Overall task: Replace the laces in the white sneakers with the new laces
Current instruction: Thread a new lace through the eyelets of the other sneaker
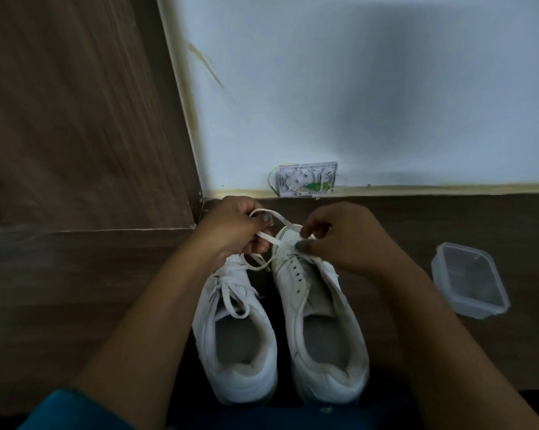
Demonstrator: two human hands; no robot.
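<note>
Two white sneakers stand side by side on the floor, toes pointing away from me. The left sneaker (235, 336) is laced and tied. On the right sneaker (321, 330) most eyelets show bare. My left hand (234, 226) grips a white lace (272, 240) that loops over its thumb and runs down to the right sneaker's toe end. My right hand (345, 237) pinches the lace at the front eyelets of the right sneaker, covering that spot.
A clear plastic container (469, 279) lies on the dark wooden floor to the right of the shoes. A white wall rises behind, with a small open junction box (307, 179) at its base. A wooden panel (75, 113) fills the left.
</note>
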